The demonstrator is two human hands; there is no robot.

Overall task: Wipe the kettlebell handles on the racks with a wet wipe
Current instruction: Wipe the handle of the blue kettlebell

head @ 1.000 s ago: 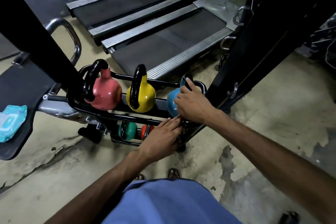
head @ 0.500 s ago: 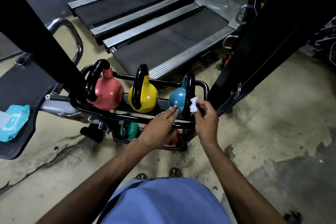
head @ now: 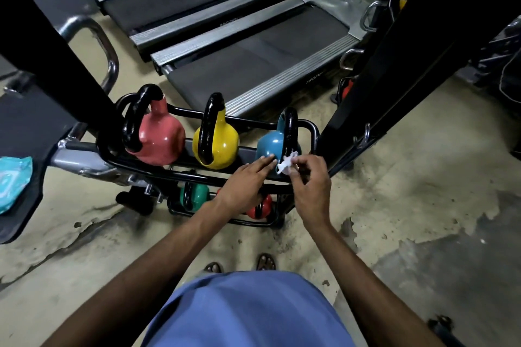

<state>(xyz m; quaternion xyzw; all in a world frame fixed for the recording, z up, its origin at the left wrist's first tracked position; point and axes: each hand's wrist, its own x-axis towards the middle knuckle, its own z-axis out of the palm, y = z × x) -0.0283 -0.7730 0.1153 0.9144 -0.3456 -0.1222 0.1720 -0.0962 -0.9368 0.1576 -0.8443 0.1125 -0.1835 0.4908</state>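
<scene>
A black two-tier rack (head: 311,132) holds a pink kettlebell (head: 162,141), a yellow kettlebell (head: 222,145) and a blue kettlebell (head: 270,144) on top, each with a black handle. A green kettlebell (head: 201,191) and a red kettlebell (head: 260,208) sit on the lower tier. My right hand (head: 310,186) pinches a crumpled white wet wipe (head: 286,165) just below the blue kettlebell's handle (head: 290,132). My left hand (head: 244,186) lies flat, fingers extended, with its fingertips touching the blue kettlebell's body beside the wipe.
A teal wet-wipe pack (head: 12,180) lies on a dark bench pad at the left. Two treadmills (head: 248,53) stand behind the rack. Black machine posts (head: 394,70) flank the rack on both sides. The concrete floor is cracked and stained.
My right hand left the top of the blue kettlebell's handle and came down in front of it, now showing the white wipe. My left hand rose from the rack rail to the blue kettlebell.
</scene>
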